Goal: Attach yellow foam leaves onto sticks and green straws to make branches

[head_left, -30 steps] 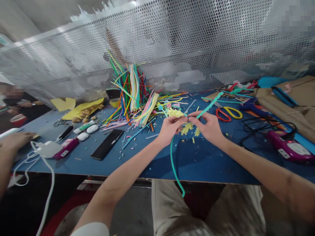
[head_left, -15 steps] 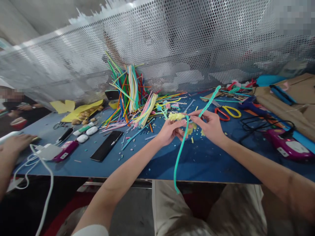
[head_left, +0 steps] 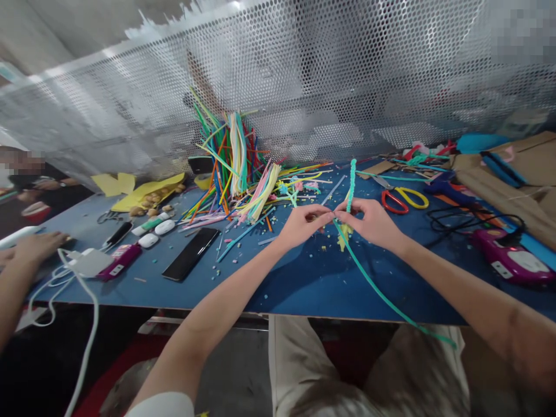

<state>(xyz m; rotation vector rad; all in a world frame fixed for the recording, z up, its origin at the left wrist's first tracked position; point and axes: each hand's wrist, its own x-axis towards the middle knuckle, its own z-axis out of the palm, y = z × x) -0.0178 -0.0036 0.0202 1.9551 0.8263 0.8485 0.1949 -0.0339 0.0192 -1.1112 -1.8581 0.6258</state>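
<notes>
My left hand (head_left: pixel 304 225) and my right hand (head_left: pixel 369 223) meet fingertip to fingertip above the blue table. Both pinch a green pipe cleaner (head_left: pixel 373 284) where its parts join. Its twisted, thicker part (head_left: pixel 352 185) stands up behind my right fingers, while a long loose tail curves down to the right past the table edge. A yellow fuzzy piece (head_left: pixel 343 238) hangs just below my right fingertips; how it is attached is hidden.
Bundled pipe cleaners (head_left: pixel 237 156) stand behind left, with a black phone (head_left: pixel 191 253) before them. Scissors (head_left: pixel 406 198), a purple power strip (head_left: pixel 512 258) and brown cardboard (head_left: pixel 512 168) lie right. Another person's hand (head_left: pixel 41 246) rests at far left, near white cables (head_left: pixel 93 313).
My hands have come together at the fingertips. The green tail has swung to the right, the twisted part now stands more upright, and the yellow piece has turned from above my left hand to hanging down.
</notes>
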